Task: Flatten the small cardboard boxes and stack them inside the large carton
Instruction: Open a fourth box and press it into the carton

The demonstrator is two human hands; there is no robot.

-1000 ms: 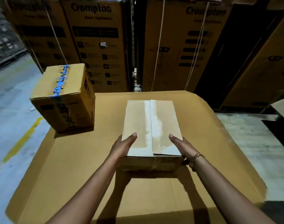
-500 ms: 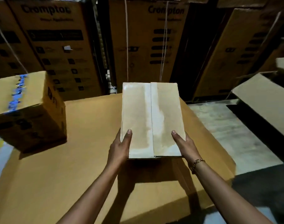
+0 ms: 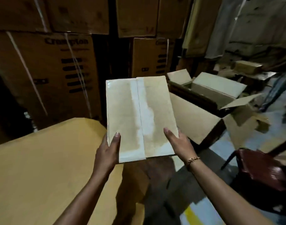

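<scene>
In the middle of the head view, we see the small cardboard box point(image 3: 139, 114) held up in the air by both hands, its pale top face turned toward us, with a closed seam running lengthwise under a strip of whitish tape. The left grip point(image 3: 109, 150) clasps the near left corner, thumb lying flat on the top face and the other fingers hidden underneath. The right grip point(image 3: 179, 143) holds the near right corner the same way, thumb on top and fingers curled under the edge; a gold bracelet point(image 3: 193, 159) circles that wrist. How deep the box is we cannot tell from this angle. It hangs clear of the broad brown cardboard surface point(image 3: 41, 168) that fills the lower left. Its right edge overlaps, in our sight, the side of the large carton point(image 3: 192, 117), which stands on the floor with its flaps spread open and pale cardboard pieces point(image 3: 220, 85) inside. Behind stand stacked printed cartons point(image 3: 49, 75). At the lower right we see a dark red chair seat point(image 3: 261, 169), and on the floor near it a yellow stripe point(image 3: 189, 213).
</scene>
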